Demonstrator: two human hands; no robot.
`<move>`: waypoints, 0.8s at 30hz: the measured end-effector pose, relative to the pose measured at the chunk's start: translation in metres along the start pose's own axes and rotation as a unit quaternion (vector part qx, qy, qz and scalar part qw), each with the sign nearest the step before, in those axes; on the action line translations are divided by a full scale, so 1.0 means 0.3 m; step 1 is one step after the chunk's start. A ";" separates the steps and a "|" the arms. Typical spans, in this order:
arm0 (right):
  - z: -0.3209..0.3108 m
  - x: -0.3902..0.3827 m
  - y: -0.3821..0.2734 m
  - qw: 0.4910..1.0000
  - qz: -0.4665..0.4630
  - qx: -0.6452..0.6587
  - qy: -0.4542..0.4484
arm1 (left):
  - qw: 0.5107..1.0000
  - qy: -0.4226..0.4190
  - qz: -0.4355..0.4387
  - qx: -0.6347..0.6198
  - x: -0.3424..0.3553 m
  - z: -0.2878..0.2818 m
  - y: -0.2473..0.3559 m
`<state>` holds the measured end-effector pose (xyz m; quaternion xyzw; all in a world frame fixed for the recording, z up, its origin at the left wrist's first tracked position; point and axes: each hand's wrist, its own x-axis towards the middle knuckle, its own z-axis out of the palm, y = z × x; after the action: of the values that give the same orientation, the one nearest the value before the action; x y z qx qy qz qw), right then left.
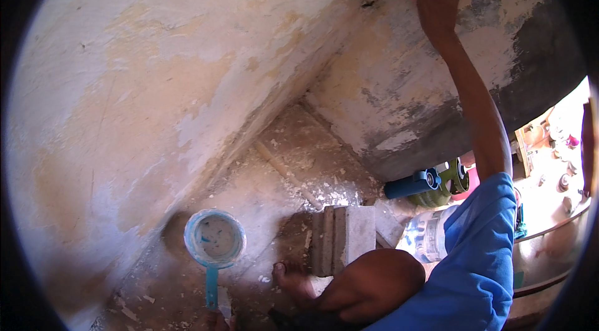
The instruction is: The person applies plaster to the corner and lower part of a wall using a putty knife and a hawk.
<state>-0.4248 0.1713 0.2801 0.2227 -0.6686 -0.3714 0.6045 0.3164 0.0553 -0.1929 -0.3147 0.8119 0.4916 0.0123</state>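
Observation:
At the lower edge, my left hand [216, 320] is closed round the blue handle of a round dipper [212, 280]. Its bowl is smeared with whitish residue, and a pale, cloudy liquid or paste lies inside. My right arm, in a blue sleeve, stretches far up to the right. High on the peeling wall [368, 81], my right hand [437, 11] presses against the surface at a dark, damp-looking patch, its fingers bent. Whatever it holds there, if anything, is hidden by the hand and the patch.
A stack of concrete blocks [359, 234] stands beside my bent knee [380, 281]. Behind it are a blue cylindrical container [412, 185], a green gas cylinder [437, 190] and a clear plastic water bottle [430, 237]. White flakes litter the floor [249, 187]. Another peeling wall [143, 81] slopes along the left.

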 end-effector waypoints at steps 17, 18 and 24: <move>-0.058 -0.264 -0.204 0.948 -0.193 0.106 -0.230 | 0.997 0.069 -0.022 0.033 -0.033 0.076 -0.117; -0.035 -0.282 -0.167 0.956 -0.193 0.119 -0.188 | 0.997 0.075 -0.017 0.032 -0.030 0.082 -0.116; 0.045 -0.175 0.093 0.976 -0.195 0.079 -0.058 | 0.949 0.108 0.164 0.245 -0.085 0.132 -0.358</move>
<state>-0.4247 0.2310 0.2679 0.3739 -0.6737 -0.4404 0.4609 0.3816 0.0658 -0.2899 -0.2155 0.9443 0.2356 -0.0801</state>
